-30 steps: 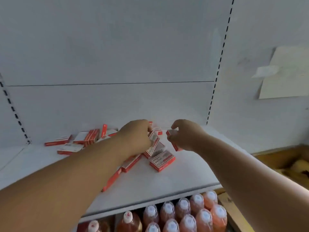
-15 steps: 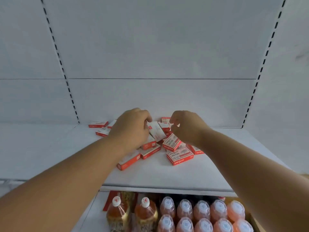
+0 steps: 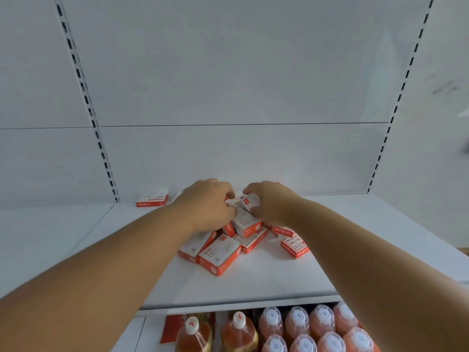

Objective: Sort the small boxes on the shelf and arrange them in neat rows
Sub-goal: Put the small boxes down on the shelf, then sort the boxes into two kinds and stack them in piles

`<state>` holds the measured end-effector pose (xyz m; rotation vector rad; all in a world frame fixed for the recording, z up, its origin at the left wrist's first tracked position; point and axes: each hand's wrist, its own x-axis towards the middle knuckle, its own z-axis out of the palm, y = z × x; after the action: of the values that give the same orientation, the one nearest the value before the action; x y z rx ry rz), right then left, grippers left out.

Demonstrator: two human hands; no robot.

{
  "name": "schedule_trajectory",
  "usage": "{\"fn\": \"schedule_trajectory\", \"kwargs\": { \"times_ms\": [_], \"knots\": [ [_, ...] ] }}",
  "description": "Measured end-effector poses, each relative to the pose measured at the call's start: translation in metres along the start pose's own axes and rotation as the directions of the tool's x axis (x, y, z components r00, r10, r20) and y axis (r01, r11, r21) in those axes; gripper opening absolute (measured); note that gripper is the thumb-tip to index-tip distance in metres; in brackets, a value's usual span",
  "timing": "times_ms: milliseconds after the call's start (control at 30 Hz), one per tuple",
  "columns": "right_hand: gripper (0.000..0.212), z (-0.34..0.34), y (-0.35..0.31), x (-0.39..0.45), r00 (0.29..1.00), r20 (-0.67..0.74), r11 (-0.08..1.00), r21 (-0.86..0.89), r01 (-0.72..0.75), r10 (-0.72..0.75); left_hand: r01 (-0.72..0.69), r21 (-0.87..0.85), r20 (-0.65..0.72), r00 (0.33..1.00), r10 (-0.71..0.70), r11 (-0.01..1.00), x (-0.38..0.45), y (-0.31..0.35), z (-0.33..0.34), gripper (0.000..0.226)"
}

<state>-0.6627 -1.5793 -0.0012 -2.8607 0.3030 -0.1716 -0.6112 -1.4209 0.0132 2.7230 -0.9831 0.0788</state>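
Several small red and white boxes [image 3: 219, 254] lie in a loose heap at the middle of the white shelf [image 3: 253, 288]. My left hand [image 3: 206, 205] and my right hand [image 3: 271, 201] meet over the back of the heap, fingers curled. Between them they hold small boxes [image 3: 247, 201] lifted above the heap. One box [image 3: 294, 246] lies apart at the right of the heap. Another box [image 3: 151, 200] sits alone at the back left against the rear panel. My forearms hide part of the heap.
The shelf's rear panel [image 3: 241, 156] has slotted uprights at the left [image 3: 101, 148] and right [image 3: 380, 153]. Below the shelf's front edge stand bottles of orange drink [image 3: 297, 323] with white caps, packed close together.
Both hands have come closer together over the back of the heap. The view has shifted so the heap sits nearer the middle. The boxes in the heap lie in a different jumble.
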Motion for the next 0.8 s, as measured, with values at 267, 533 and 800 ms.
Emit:
{"fn": "schedule_trajectory", "kwargs": {
  "times_ms": [267,533,800],
  "knots": [
    [0.046,0.000,0.000,-0.007,0.993,-0.106,0.998,0.044,-0.045,0.049,-0.180,-0.037,0.237,0.954,0.184,0.983,-0.011,-0.021,-0.020,0.026],
    [0.031,-0.003,-0.045,-0.006,0.982,-0.157,0.991,0.058,0.117,-0.107,-0.047,-0.321,-0.124,0.992,0.007,0.946,-0.014,-0.051,-0.025,0.018],
    [0.011,0.001,-0.083,-0.016,0.987,-0.073,0.983,0.105,0.149,-0.142,0.112,-0.864,-0.088,0.926,-0.367,0.491,-0.022,-0.091,-0.013,0.021]
  ]
}}
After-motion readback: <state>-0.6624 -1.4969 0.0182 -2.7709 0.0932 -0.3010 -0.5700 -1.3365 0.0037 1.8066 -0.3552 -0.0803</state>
